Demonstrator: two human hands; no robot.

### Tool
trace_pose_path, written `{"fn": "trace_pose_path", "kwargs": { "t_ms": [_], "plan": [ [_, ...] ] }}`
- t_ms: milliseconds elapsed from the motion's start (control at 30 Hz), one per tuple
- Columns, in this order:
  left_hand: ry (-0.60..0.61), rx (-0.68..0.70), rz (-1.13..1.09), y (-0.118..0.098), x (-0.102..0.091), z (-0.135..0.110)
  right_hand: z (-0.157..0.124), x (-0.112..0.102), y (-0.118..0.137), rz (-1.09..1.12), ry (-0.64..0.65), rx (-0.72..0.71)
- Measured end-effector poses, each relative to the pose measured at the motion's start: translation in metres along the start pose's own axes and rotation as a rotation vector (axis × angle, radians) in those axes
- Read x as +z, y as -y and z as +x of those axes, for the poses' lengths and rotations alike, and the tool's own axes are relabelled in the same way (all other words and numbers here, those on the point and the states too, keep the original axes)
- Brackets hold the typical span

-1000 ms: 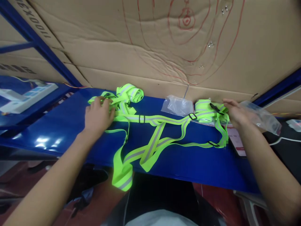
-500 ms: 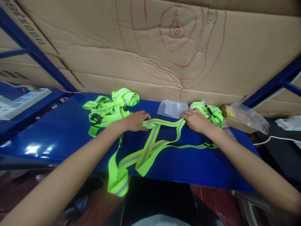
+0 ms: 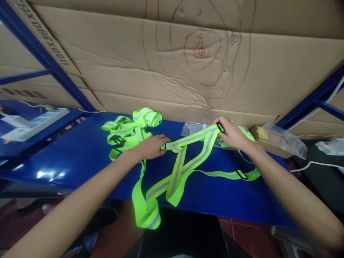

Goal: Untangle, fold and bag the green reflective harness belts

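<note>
A neon-yellow reflective strap (image 3: 196, 138) with a grey stripe runs between my two hands. My left hand (image 3: 153, 146) is closed on its left end, by a black buckle. At the upper right, my right hand (image 3: 230, 132) pinches the strap at another black buckle (image 3: 220, 127), raised a little above the table. Lower lengths of the strap cross on the table, and one loop (image 3: 147, 211) hangs over the front edge. A black slider (image 3: 242, 174) sits on the strip at the right. Beside my left hand lies a heap of similar straps (image 3: 129, 129).
Blue table (image 3: 88, 154) with a cardboard wall (image 3: 113, 64) behind it. A clear plastic bag (image 3: 192, 128) lies at the back, partly behind my right hand. More yellow straps, a small carton (image 3: 276, 147) and a clear wrapper (image 3: 287, 139) are at the right.
My right hand has lifted its end of the strap, which now stretches tauter with the buckle showing. The view has tilted slightly upward.
</note>
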State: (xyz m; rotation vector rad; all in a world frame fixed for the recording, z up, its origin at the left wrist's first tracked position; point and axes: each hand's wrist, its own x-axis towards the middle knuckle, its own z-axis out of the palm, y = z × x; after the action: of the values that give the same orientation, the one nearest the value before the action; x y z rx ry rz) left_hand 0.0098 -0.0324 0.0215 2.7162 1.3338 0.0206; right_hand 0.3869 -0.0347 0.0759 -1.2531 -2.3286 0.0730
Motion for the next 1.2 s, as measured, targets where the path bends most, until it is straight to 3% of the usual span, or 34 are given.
{"fn": "trace_pose_path", "kwargs": {
  "t_ms": [467, 767, 1033, 1200],
  "plan": [
    [-0.263, -0.036, -0.136, 0.042, -0.011, -0.023, -0.009, 0.001, -0.012, 0.082, 0.025, 0.007],
    [-0.381, -0.045, -0.206, 0.022, -0.016, -0.034, -0.015, 0.004, -0.018, 0.082, 0.134, 0.011],
    [-0.291, -0.064, -0.263, 0.033, -0.001, -0.035, -0.015, 0.016, -0.024, 0.075, 0.181, 0.021],
    [-0.279, -0.141, -0.306, 0.037, -0.005, -0.047, -0.017, 0.012, -0.029, 0.092, 0.187, 0.049]
  ]
}}
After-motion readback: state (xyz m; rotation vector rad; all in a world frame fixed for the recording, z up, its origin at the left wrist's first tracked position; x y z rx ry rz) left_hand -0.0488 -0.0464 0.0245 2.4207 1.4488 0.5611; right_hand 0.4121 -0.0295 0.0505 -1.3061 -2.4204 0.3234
